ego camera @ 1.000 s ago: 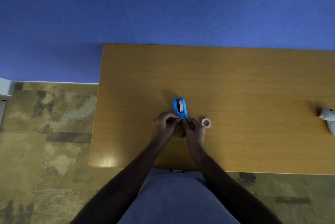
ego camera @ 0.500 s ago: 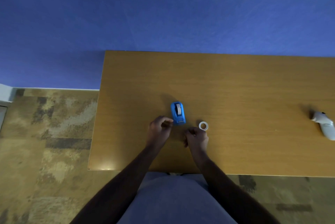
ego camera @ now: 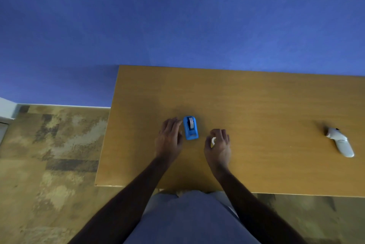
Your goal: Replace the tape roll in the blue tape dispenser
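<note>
On the wooden table [ego camera: 256,105], working left to right: left hand [ego camera: 169,139] is lying flat, palm down, fingers loosely spread and holding nothing, fingertips just beside the left wall of the blue tape dispenser [ego camera: 190,127]; can't tell if they're touching it. Dispenser is sitting upright near mid-table, at about 1 o'clock from the left hand, cutter end pointing back at the person, with a grey tape roll [ego camera: 190,122] sitting in its cradle. Right hand [ego camera: 217,146] is resting at 4 o'clock from the dispenser, apart from it, fingers curling over a small white ring [ego camera: 213,140], thumb and fingers closing round it; only a sliver of the ring is showing, so can't tell whether it's pinched or lifted off the table. Way out at 3 o'clock, well apart from both hands, a white handheld controller [ego camera: 340,141] is lying on its side.
</note>
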`<state>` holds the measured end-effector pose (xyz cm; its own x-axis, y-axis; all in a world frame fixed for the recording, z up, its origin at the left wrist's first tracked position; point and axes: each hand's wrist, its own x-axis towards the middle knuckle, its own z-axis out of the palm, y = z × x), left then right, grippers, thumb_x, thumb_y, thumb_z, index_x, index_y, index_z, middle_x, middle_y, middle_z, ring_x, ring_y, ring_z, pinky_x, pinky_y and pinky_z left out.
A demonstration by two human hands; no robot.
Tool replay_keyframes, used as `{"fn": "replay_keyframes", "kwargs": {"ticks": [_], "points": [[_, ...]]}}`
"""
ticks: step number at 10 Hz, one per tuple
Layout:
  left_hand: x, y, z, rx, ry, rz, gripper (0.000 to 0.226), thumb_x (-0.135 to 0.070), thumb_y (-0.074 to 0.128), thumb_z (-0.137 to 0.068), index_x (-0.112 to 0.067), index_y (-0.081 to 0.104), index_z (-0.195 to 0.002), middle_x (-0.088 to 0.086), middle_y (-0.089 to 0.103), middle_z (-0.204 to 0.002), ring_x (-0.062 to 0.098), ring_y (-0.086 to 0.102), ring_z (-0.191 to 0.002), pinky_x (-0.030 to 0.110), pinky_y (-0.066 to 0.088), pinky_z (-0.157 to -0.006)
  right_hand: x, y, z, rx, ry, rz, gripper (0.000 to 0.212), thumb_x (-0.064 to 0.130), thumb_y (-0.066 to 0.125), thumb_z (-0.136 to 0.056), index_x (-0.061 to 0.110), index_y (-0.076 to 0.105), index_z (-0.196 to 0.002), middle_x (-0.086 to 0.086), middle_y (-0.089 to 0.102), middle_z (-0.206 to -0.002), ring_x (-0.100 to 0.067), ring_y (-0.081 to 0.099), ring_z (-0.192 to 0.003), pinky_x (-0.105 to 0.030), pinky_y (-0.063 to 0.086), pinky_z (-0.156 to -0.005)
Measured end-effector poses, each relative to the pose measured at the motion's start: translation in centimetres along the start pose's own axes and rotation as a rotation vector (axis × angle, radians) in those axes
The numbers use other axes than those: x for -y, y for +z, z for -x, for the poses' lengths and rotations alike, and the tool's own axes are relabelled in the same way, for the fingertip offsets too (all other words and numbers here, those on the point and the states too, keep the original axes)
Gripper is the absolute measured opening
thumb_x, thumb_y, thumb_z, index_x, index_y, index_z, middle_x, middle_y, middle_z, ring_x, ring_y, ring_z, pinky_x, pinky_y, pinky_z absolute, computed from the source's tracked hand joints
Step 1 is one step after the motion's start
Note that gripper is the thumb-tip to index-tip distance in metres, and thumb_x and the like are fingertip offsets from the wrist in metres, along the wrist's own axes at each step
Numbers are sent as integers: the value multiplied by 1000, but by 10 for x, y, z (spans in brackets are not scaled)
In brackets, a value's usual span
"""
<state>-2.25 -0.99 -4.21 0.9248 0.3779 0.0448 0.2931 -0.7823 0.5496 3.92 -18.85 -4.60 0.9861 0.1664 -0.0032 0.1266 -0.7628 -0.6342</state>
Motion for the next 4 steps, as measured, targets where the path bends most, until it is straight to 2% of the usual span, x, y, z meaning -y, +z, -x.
{"fn": "replay_keyframes", "kwargs": {"ticks": [1, 2, 4], "points": [[-4, -6, 1, 21, 73, -111, 53, -6, 61, -98, -6, 57, -150, 11, 56, -159, 36, 46, -154, 50, 46, -120, 2, -9, -7, 85, -128, 136, 30, 4, 70, -92, 5, 65, -121, -17, 65, -121, -40, 60, -111, -54, 56, -90], [-7, -11, -2, 26, 115, -133, 54, -5, 62, -98, -2, 56, -151, 15, 55, -161, 40, 45, -154, 54, 45, -122, 8, -15, -15, 115, -165, 195, 38, 9, 69, -94, 6, 63, -132, -16, 63, -131, -38, 59, -122, -53, 55, -101], [-23, -48, -43, -58, 271, -179, 56, -4, 74, -94, 5, 58, -146, 22, 57, -156, 46, 53, -147, 61, 49, -117, 50, -40, -54, 36, -331, 178, 44, 11, 63, -98, 5, 58, -142, -18, 60, -144, -39, 54, -140, -54, 51, -112]]}}
